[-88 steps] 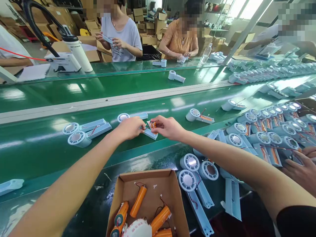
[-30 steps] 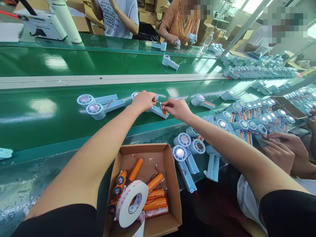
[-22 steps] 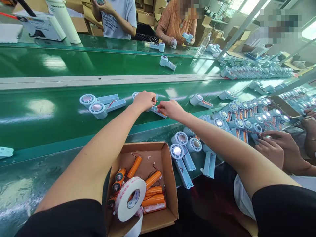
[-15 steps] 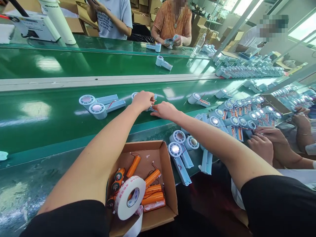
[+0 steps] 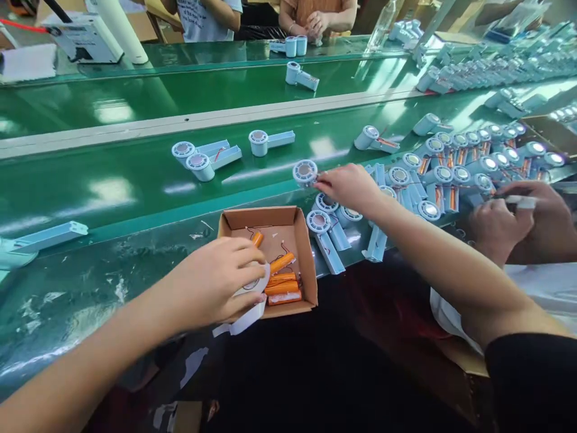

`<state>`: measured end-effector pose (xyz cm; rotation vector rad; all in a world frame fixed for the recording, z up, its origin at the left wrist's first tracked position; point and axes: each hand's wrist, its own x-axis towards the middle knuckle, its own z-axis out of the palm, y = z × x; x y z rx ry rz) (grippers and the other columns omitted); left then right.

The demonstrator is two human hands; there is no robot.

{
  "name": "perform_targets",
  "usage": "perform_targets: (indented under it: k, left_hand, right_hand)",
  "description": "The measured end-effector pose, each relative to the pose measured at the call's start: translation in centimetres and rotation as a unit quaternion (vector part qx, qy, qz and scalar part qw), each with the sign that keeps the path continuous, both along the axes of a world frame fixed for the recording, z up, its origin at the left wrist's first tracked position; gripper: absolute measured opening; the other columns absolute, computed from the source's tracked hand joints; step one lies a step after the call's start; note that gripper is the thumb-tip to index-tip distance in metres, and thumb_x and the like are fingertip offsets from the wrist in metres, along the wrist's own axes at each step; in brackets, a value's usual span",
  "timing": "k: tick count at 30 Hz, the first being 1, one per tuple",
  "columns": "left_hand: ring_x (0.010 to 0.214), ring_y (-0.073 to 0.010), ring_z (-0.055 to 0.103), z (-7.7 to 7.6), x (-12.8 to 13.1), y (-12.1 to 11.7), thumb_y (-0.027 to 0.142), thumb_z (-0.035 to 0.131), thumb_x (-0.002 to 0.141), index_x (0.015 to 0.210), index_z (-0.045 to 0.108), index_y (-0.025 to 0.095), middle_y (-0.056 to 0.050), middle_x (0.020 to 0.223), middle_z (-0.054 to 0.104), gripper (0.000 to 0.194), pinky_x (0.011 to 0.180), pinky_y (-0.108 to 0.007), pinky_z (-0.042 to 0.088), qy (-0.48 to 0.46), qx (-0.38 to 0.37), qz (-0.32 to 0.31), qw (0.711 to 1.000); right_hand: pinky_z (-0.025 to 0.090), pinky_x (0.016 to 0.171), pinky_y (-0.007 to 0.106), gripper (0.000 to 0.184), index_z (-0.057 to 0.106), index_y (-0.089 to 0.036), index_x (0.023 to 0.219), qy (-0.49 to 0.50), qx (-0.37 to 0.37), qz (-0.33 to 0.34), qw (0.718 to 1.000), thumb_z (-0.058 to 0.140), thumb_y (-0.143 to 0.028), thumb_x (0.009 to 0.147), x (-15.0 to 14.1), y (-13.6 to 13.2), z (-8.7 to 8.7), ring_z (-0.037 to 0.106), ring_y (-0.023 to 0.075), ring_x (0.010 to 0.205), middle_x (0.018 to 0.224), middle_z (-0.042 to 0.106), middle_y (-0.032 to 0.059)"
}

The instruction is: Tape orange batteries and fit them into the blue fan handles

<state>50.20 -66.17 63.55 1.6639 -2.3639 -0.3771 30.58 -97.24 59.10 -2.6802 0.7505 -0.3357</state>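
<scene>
Head view: tape roll [image 5: 253,287] under left fingers [image 5: 246,257].

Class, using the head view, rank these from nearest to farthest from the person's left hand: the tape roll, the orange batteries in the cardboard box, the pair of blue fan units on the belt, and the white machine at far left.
1. tape roll: under the left hand.
2. orange batteries: just right, inside the cardboard box.
3. pair of blue fan units: beyond, on the green belt.
4. white machine: far side, upper left.

No legible text anywhere.
</scene>
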Motion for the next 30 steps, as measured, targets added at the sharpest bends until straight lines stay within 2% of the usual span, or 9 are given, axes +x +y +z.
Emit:
perform_targets:
  k: [5, 11, 15, 16, 18, 20, 24, 26, 30]
  left_hand:
    - [0.127, -0.0371, 0.067, -2.1, -0.2, 2.8, 0.034, 0.079, 0.081, 0.108, 0.081, 0.033, -0.005, 0.131, 0.078, 0.027, 0.108, -0.054, 0.058, -0.137, -0.047, 0.039, 0.989]
    - [0.123, -0.0304, 0.068, -0.1, -0.6, 4.3, 0.021, 0.067, 0.087, 0.105, 0.08, 0.033, -0.003, 0.124, 0.079, 0.025, 0.103, -0.044, 0.062, -0.132, -0.067, 0.045, 0.988]
    - [0.136, -0.0354, 0.061, 0.2, -1.6, 8.0, 0.017, 0.069, 0.087, 0.128, 0.073, 0.034, -0.005, 0.12, 0.08, 0.045, 0.111, -0.054, 0.059, -0.082, -0.257, 0.176, 0.947]
    - [0.141, -0.037, 0.058, -0.3, -2.0, 8.7, 0.015, 0.071, 0.087, 0.131, 0.071, 0.033, -0.006, 0.119, 0.079, 0.048, 0.114, -0.057, 0.057, -0.079, -0.303, 0.207, 0.927]
    - [0.148, -0.0382, 0.053, -1.5, -2.9, 9.4, 0.01, 0.074, 0.086, 0.133, 0.069, 0.031, -0.007, 0.117, 0.079, 0.052, 0.119, -0.061, 0.053, -0.08, -0.358, 0.246, 0.897]
    - [0.153, -0.0381, 0.05, -2.8, -3.6, 9.8, 0.007, 0.074, 0.087, 0.132, 0.069, 0.03, -0.007, 0.115, 0.079, 0.052, 0.124, -0.064, 0.05, -0.082, -0.37, 0.262, 0.888]
    - [0.149, -0.0373, 0.056, -3.8, -4.0, 10.8, 0.008, 0.071, 0.089, 0.138, 0.069, 0.034, -0.004, 0.113, 0.079, 0.056, 0.122, -0.066, 0.053, -0.045, -0.347, 0.321, 0.88]
    - [0.139, -0.0352, 0.064, -3.8, -4.0, 11.4, 0.009, 0.069, 0.089, 0.141, 0.068, 0.041, -0.001, 0.112, 0.079, 0.061, 0.118, -0.065, 0.057, -0.021, -0.34, 0.352, 0.872]
    - [0.139, -0.0345, 0.064, -4.1, -4.5, 11.5, 0.004, 0.068, 0.088, 0.133, 0.071, 0.033, -0.004, 0.112, 0.077, 0.053, 0.123, -0.063, 0.054, -0.023, -0.345, 0.324, 0.88]
  right_hand:
    - [0.052, 0.1, 0.039, 0.012, 0.081, -0.014, 0.104, 0.036, -0.03, -0.057, 0.997, 0.076, -0.023, 0.098, 5.7, -1.8, 1.2, 0.074, 0.0329, 0.115, 0.113, 0.083, 0.016]
    - [0.036, 0.123, 0.042, 0.026, 0.072, -0.007, 0.124, -0.057, 0.005, -0.072, 0.996, 0.062, -0.004, 0.1, 6.7, -0.6, 5.2, 0.05, 0.0315, 0.15, 0.155, 0.062, 0.0217]
    - [0.06, 0.082, 0.033, 0.036, 0.077, -0.013, 0.12, -0.044, 0.136, 0.045, 0.989, 0.063, -0.044, 0.107, 2.3, 7.7, 5.3, 0.078, 0.022, 0.084, 0.091, 0.083, 0.0088]
    - [0.06, 0.069, 0.029, 0.043, 0.078, -0.016, 0.121, -0.024, 0.208, 0.106, 0.972, 0.06, -0.053, 0.106, 1.0, 10.4, 4.7, 0.075, 0.0188, 0.069, 0.077, 0.08, 0.0033]
    - [0.056, 0.059, 0.028, 0.058, 0.076, -0.019, 0.132, 0.0, 0.445, 0.209, 0.871, 0.072, -0.062, 0.094, -1.3, 15.4, 3.3, 0.072, 0.0185, 0.062, 0.071, 0.078, 0.0001]
    - [0.05, 0.054, 0.026, 0.049, 0.082, -0.023, 0.115, 0.006, 0.554, 0.262, 0.79, 0.076, -0.064, 0.088, -3.0, 19.3, 2.0, 0.065, 0.0154, 0.055, 0.067, 0.074, -0.0014]
    - [0.043, 0.052, 0.025, 0.036, 0.072, -0.032, 0.067, 0.061, 0.504, 0.478, 0.717, 0.075, -0.061, 0.089, -3.9, 21.7, 1.1, 0.064, 0.0133, 0.056, 0.064, 0.071, -0.0056]
    - [0.046, 0.056, 0.025, 0.034, 0.072, -0.034, 0.07, 0.069, 0.416, 0.516, 0.746, 0.072, -0.059, 0.093, -3.0, 20.4, 1.6, 0.069, 0.0145, 0.064, 0.071, 0.075, -0.0059]
    - [0.056, 0.078, 0.03, 0.014, 0.081, -0.022, 0.098, 0.08, 0.152, 0.321, 0.932, 0.072, -0.034, 0.099, 1.2, 16.4, 2.3, 0.077, 0.0234, 0.094, 0.101, 0.083, 0.0082]
